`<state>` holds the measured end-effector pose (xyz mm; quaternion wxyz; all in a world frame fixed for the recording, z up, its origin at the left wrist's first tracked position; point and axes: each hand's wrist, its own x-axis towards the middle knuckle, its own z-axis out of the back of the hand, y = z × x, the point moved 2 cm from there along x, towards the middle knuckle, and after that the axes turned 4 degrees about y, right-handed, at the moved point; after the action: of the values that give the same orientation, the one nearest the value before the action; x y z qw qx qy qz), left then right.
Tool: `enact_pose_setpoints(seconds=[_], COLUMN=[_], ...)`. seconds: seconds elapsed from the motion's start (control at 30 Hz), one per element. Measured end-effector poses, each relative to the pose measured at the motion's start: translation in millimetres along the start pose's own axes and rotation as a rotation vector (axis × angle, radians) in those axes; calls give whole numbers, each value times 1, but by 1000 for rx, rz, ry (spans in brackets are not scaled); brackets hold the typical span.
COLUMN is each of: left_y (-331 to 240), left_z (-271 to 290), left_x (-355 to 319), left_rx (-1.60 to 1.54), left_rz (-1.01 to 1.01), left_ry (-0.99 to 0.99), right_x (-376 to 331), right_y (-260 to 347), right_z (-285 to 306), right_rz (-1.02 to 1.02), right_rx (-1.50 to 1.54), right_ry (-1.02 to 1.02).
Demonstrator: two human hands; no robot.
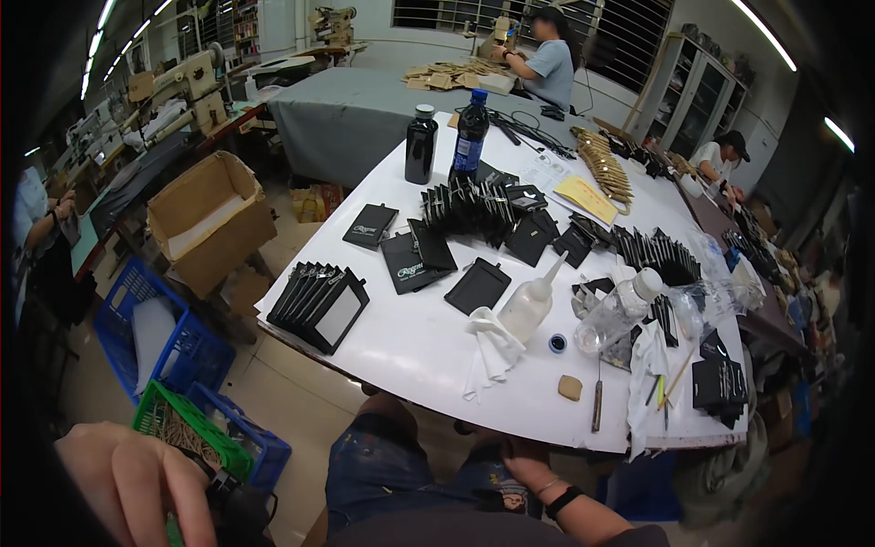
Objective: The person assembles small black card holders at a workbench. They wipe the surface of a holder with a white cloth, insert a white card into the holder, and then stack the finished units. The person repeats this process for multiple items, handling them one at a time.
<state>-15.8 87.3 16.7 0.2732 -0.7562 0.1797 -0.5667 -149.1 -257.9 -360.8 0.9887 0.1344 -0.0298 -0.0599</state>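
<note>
My left hand [137, 483] is large and close at the lower left, its fingers bent downward and their tips cut off by the dark rim. Beside it is a black device or strap [239, 500]; whether I hold it cannot be told. My right hand [529, 463], a dark band at its wrist, lies on my thigh below the table edge, with no object visible in it. On the white table [410, 356] before me are black card holders [478, 285], a standing row of them [317, 305], a white squeeze bottle [526, 310] and a white cloth [492, 351].
Two dark bottles [420, 146] stand at the table's far end. A clear bottle [611, 319], an awl-like tool [597, 406] and a tan block [570, 387] lie to the right. Blue crates [137, 310], a green basket [173, 410] and a cardboard box [205, 214] are at left. People work beyond.
</note>
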Motion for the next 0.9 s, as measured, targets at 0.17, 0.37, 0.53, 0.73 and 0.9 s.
enact_pose_setpoints(seconds=[0.17, 0.37, 0.53, 0.73, 0.9], left_y=[18, 103, 197, 238, 250], left_z=[26, 48, 76, 77, 75], left_x=[-1, -58, -211, -305, -314], left_rx=[94, 264, 765, 881, 752], left_rz=[259, 779, 1496, 2055, 1917], left_ry=[342, 337, 559, 639, 576], right_x=[2, -1, 3, -4, -3], right_y=[-2, 0, -1, -7, -7], right_z=[-3, 0, -4, -10, -10], right_rz=[18, -5, 77, 37, 38], right_rx=[-6, 6, -52, -60, -56], right_ry=[-7, 34, -70, -21, -47])
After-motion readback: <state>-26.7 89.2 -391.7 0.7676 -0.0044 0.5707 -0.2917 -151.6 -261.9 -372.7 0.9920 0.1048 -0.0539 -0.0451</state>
